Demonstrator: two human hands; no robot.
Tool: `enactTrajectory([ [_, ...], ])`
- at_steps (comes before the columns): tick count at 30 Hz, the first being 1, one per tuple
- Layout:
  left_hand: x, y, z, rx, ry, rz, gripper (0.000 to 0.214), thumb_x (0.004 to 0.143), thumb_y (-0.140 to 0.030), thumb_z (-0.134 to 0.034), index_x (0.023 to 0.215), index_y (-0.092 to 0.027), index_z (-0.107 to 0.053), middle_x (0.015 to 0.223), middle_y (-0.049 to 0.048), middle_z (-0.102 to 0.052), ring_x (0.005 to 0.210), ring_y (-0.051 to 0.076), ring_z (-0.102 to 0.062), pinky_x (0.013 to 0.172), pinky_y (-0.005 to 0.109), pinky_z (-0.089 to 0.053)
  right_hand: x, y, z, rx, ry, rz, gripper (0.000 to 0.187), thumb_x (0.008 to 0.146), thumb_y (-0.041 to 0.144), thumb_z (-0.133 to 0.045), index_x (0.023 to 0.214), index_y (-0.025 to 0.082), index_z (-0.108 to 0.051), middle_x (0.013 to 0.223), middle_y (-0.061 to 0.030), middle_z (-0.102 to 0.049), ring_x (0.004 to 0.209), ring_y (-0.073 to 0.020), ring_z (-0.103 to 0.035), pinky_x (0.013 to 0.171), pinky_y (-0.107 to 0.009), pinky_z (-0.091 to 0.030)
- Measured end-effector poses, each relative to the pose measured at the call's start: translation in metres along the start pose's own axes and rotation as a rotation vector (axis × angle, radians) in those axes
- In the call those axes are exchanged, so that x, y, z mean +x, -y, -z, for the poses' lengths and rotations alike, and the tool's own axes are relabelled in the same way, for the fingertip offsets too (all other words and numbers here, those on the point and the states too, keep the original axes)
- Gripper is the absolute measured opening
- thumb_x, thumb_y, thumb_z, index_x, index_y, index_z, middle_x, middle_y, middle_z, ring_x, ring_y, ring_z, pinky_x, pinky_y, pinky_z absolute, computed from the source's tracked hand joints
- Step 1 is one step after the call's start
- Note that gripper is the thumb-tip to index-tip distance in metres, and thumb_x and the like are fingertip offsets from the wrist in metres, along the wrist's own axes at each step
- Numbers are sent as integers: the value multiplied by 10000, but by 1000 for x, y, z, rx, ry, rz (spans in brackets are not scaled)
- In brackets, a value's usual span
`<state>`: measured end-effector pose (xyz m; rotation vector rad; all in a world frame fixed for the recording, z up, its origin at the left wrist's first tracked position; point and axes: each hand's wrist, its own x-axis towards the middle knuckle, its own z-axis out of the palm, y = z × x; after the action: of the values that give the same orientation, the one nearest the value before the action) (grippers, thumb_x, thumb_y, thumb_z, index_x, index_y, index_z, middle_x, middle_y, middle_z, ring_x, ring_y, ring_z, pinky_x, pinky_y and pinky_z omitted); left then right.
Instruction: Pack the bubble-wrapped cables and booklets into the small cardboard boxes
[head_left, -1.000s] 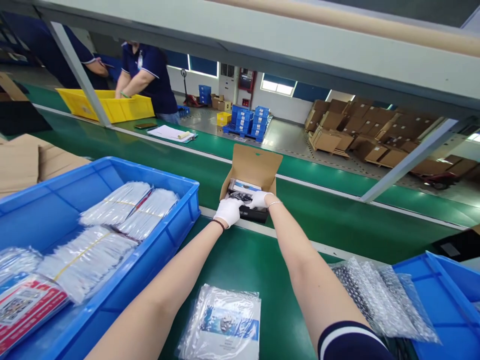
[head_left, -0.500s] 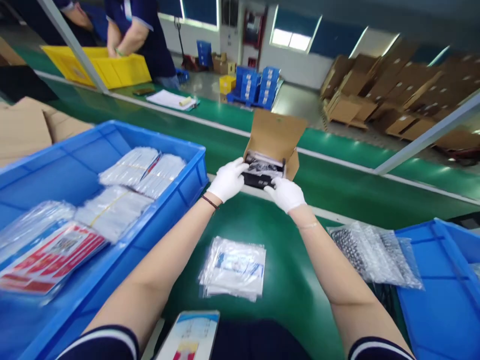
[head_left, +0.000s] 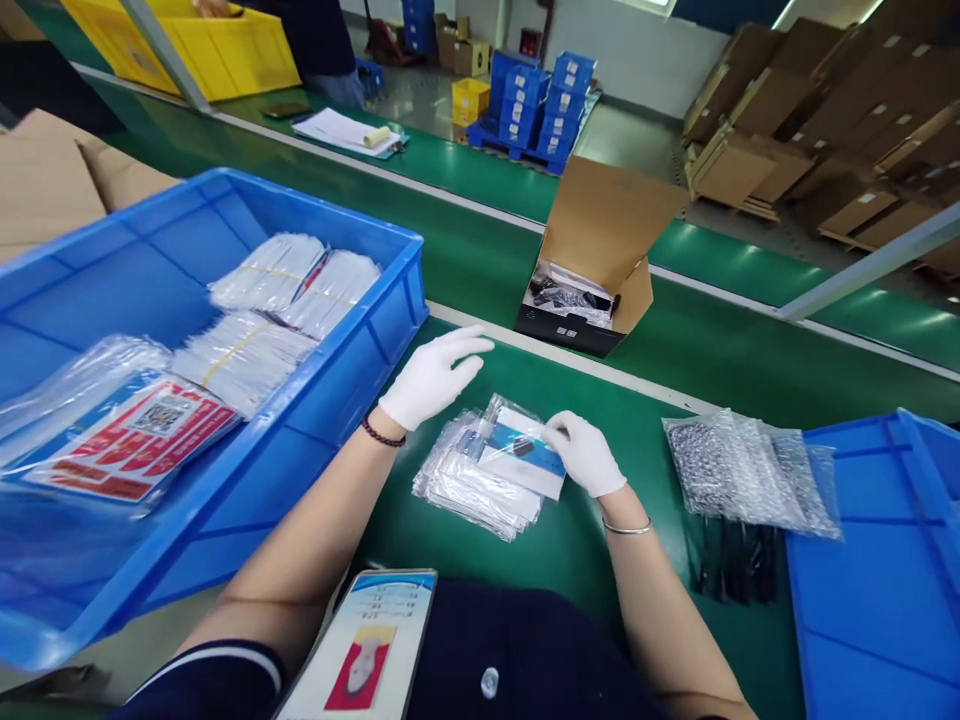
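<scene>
Both hands wear white gloves. My right hand [head_left: 585, 455] pinches the top plastic-bagged booklet [head_left: 517, 450] at its right edge, lifting it off a stack of bagged booklets [head_left: 472, 490] on the green table. My left hand [head_left: 431, 375] hovers above the table just left of the stack, fingers stretched out, holding nothing. An open cardboard box [head_left: 600, 260] with black parts inside sits on the conveyor beyond the hands, its lid raised.
A blue bin [head_left: 225, 210] with bundled bagged items and red leaflets sits at left. Bubble-wrap bags [head_left: 750, 470] and a second blue bin [head_left: 885, 600] lie at right. A person stands at a yellow bin [head_left: 247, 50] across the conveyor. An ID badge [head_left: 360, 650] hangs at my chest.
Both hands have pulled back from the open box, which now lies farther right on the conveyor. My right hand has taken hold of the top booklet of the stack.
</scene>
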<state>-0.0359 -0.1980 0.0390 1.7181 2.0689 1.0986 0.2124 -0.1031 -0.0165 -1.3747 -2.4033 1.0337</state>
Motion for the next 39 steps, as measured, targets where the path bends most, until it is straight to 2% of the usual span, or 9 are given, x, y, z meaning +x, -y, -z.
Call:
enactTrajectory([
  [5,-22,-34,-26,-189,396,-16,355,825,-427,-515,988,-270,-789,1259,-24,-685,1164,227,-631,1095,310,-442,-16,13,16,214,-250,-10,304,868,527,-498,825,235,-571,806,-6,-651,779,-203,-595,713,-314,-466],
  [9,-17,-43,-37,-314,455,112,360,804,-479,-521,949,-298,-796,1101,-36,-748,1043,237,-680,976,298,-529,-25,-9,56,82,-319,40,314,925,464,-439,885,220,-634,901,-40,-682,866,-214,-618,832,-334,-475],
  [15,-3,-33,-26,-313,353,128,425,774,-554,-560,1032,-301,-785,1198,-20,-713,1180,287,-631,1061,351,-482,-63,-84,113,-659,-807,-537,438,791,396,-714,1084,75,-667,1392,-304,-461,1326,-479,-346,1021,-583,-337],
  [18,1,-31,-32,-255,343,143,449,773,-594,-530,1053,-344,-775,1248,-46,-684,1247,307,-589,1077,392,-475,-72,-93,110,-653,-690,-559,311,799,305,-711,1034,108,-664,1401,-266,-474,1339,-446,-354,1039,-556,-321],
  [23,2,-34,-48,-234,402,159,529,754,-693,-537,1134,-387,-741,1288,-41,-658,1259,347,-575,1083,471,-459,-67,-75,101,-359,-561,-506,73,901,242,-555,852,195,-582,933,-72,-670,878,-218,-628,812,-338,-457],
  [29,-2,-59,-78,-613,517,233,575,763,-659,-629,1139,-238,-739,1282,49,-670,1248,342,-583,1054,443,-494,-37,1,74,121,-660,-39,198,854,375,-614,776,230,-504,835,9,-634,827,-173,-608,825,-314,-477],
  [32,3,-71,-82,-1095,363,404,508,771,-526,-719,1123,-161,-717,1236,95,-693,1184,321,-627,1006,413,-536,-20,38,62,291,-445,107,264,837,415,-645,1008,221,-596,985,-23,-684,929,-196,-641,895,-354,-498],
  [36,14,-68,-68,-1396,203,588,318,813,-290,-683,1069,-104,-711,1111,137,-733,1073,282,-684,994,399,-541,-13,54,67,356,-38,405,964,664,394,-835,1497,259,-368,1557,-97,-377,1403,-288,-402,1101,-399,-400],
  [39,17,-52,-59,-1494,254,679,283,847,-269,-657,1048,-77,-710,1009,156,-746,942,266,-716,926,418,-567,-2,52,69,276,73,434,717,702,369,-800,1372,290,-556,1625,-52,-253,1481,-313,-256,1138,-419,-350],
])
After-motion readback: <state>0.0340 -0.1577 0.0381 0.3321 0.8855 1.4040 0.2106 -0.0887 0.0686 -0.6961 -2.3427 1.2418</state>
